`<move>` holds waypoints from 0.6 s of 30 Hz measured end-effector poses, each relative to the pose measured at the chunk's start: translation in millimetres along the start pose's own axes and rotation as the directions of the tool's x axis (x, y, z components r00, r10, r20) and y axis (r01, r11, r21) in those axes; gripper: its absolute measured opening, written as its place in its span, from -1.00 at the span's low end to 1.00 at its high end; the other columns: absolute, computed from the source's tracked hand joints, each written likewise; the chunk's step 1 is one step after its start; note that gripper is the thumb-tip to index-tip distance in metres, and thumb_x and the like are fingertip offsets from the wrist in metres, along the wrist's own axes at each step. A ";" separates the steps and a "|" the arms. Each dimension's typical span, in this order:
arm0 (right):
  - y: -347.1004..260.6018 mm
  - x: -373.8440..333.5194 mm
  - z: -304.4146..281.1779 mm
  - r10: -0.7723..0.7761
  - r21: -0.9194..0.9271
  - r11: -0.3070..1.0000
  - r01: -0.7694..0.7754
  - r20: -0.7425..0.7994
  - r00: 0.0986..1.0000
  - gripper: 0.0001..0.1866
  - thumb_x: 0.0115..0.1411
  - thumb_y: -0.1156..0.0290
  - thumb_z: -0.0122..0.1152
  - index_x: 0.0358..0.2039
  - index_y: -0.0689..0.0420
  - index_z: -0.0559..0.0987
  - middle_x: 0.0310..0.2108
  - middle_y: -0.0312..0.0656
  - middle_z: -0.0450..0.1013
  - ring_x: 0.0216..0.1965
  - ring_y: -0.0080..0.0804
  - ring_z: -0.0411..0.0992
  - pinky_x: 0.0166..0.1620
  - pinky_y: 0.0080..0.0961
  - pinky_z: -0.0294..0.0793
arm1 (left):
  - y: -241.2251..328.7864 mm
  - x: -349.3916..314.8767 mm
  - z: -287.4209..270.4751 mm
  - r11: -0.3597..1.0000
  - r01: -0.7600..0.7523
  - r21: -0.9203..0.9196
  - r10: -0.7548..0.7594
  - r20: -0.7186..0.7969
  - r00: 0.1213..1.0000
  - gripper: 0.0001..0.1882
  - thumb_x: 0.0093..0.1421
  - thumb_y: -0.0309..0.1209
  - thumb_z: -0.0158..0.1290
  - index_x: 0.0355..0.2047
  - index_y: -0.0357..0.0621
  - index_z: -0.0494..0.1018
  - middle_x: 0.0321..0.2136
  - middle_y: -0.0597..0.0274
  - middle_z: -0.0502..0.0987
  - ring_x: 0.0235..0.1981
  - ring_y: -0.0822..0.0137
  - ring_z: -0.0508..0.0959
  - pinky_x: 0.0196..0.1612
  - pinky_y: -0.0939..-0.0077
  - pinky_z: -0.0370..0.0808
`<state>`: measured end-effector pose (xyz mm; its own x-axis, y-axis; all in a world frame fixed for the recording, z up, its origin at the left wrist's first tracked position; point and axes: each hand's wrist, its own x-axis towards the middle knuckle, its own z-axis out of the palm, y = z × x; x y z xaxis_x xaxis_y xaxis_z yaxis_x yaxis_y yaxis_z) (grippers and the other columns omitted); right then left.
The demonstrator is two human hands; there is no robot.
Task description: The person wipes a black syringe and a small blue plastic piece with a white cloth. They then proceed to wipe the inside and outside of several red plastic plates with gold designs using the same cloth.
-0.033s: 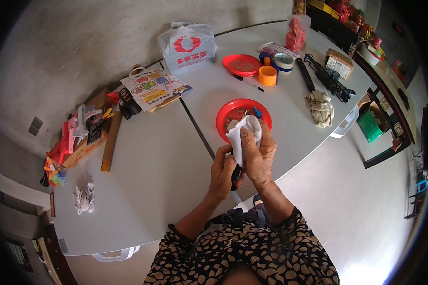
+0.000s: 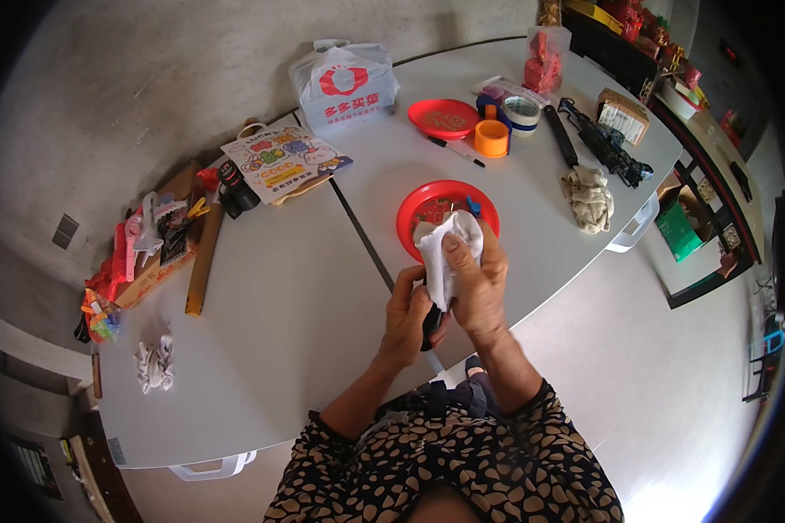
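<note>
Gripping white cloth (image 2: 440,266), within curled right hand (image 2: 479,295)

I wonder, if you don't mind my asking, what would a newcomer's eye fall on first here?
Probably the bright red round dish on the pale grey table, just beyond the hands. In front of it, the right hand grips a crumpled white cloth, while the left hand holds a black handle-like object below. Farther back, the white plastic bag with red print stands out near the wall.
</note>
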<state>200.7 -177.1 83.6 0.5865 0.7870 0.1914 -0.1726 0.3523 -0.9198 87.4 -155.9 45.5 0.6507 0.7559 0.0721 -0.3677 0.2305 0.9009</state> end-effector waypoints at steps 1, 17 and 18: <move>-6.2 3.1 -2.7 0.110 0.381 0.912 -0.154 0.135 0.985 -0.73 0.15 0.40 0.19 -0.14 0.20 0.47 -0.32 -0.21 0.49 -0.31 -0.51 0.45 -0.27 -0.55 0.47 | 1.4 0.0 -3.7 0.999 0.017 -0.037 -0.015 0.069 0.998 -0.64 0.35 -0.24 -0.23 0.09 -0.05 0.12 -0.60 0.18 0.39 -0.81 0.52 0.27 -0.75 0.65 0.24; -8.4 24.6 -29.0 -0.196 0.451 0.874 -0.181 0.667 0.719 -0.68 -0.12 0.30 0.33 -0.40 0.25 0.54 -0.38 -0.07 0.45 -0.35 -0.38 0.38 -0.28 -0.49 0.36 | 1.8 -7.6 -29.7 0.731 0.585 -0.352 -0.273 0.634 0.723 -0.44 0.27 0.10 -0.19 -0.20 -0.25 0.26 -0.69 0.23 0.33 -0.89 0.58 0.15 -0.88 0.69 0.11; -10.6 21.0 -28.5 -0.108 0.417 0.889 -0.189 0.592 0.798 -0.73 -0.08 0.35 0.30 -0.39 0.24 0.53 -0.38 -0.12 0.45 -0.36 -0.43 0.38 -0.29 -0.51 0.37 | 1.7 -6.8 -30.6 0.734 0.579 -0.354 -0.284 0.614 0.736 -0.45 0.28 0.10 -0.19 -0.20 -0.24 0.26 -0.69 0.23 0.33 -0.89 0.58 0.15 -0.88 0.69 0.11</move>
<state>237.4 -178.7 87.6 0.0182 0.8903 0.4550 -0.5938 0.3758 -0.7115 62.0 -141.8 33.4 0.9916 0.1147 0.0603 -0.1288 0.8240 0.5517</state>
